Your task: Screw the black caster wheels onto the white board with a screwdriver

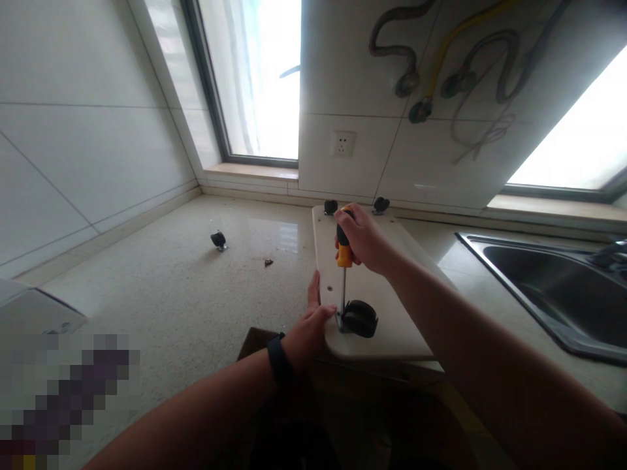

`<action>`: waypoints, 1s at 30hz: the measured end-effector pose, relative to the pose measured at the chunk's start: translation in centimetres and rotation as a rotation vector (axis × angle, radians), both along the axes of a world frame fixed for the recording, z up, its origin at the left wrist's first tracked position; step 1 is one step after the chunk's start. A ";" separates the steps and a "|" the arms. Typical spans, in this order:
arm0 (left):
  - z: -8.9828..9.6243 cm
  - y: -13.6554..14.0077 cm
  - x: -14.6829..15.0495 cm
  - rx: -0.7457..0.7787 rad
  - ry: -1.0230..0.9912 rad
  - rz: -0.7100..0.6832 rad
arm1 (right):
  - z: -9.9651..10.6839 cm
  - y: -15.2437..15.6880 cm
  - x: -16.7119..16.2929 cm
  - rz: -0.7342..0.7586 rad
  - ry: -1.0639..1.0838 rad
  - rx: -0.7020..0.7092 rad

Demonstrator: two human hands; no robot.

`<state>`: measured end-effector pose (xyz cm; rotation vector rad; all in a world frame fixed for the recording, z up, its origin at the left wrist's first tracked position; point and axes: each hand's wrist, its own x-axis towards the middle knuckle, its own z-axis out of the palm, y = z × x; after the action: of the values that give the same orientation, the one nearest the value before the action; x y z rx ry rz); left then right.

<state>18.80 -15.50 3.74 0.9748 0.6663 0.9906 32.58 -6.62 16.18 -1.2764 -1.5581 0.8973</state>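
Observation:
My right hand (357, 236) is wrapped around the black and yellow handle of a screwdriver (345, 256). Its shaft points straight down to the metal plate of a black caster wheel (361, 318), at the near left corner of a white board (386, 274). Whether the tip sits in a screw is too small to tell. My left hand (313, 323), with a dark band at the wrist, grips the board's left edge, its thumb beside the caster plate. Two more casters, a left one (331, 207) and a right one (381, 205), are at the board's far end.
A loose caster (218, 239) and a little heap of small metal parts (268, 262) lie on the speckled counter (176, 281) to the left. On the right is a steel sink (533, 287). Hoses hang on the tiled wall, near a socket (343, 143). A white box (39, 310) stands at far left.

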 end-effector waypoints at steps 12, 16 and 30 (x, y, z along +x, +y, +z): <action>-0.5 0.3 0.0 0.007 -0.053 0.000 | -0.7 0.5 0.2 0.039 0.078 -0.015; -0.5 0.3 0.1 0.004 -0.077 0.001 | -1.0 0.7 0.1 0.043 0.094 -0.026; -1.3 0.6 0.2 0.102 0.014 -0.006 | 1.8 -0.3 0.8 0.119 0.092 0.122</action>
<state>19.04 -14.95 2.44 1.0732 0.6293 1.0213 33.35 -6.89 17.96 -1.0512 -1.6034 0.9082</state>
